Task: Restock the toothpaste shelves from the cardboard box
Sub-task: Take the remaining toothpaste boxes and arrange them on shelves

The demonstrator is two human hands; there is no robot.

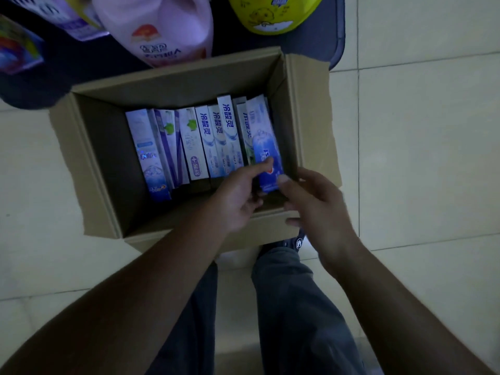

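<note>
Open brown corrugated cardboard box [108,163] on pale glossy tiled floor [419,131]. Inside, row of upright toothpaste cartons [205,142], white and blue, several printed "冷酸灵"; two show green leaf. Blue carton [263,142] at right end, against box wall. Left hand [238,196] pinches it, thumb on face, fingers [251,205] curled beneath. Right hand [322,209]: thumb on carton's lower corner, fingers' grasp cannot be told. Beyond box: pink plastic jug [162,25], yellow tub [273,14] with cartoon chick.

Cardboard box [89,147]: plain tan-brown. Cartons [216,142] inside: mostly white, blue print. Striped carton [170,147]: purple on white. Rightmost carton [266,147]: deep blue, red mark. Bottle [159,28]: pink. Tub [273,14]: yellow-green, cartoon print. Floor [419,131]: cream tiles, dark grout lines. Trousers [297,307]: grey-blue.
</note>
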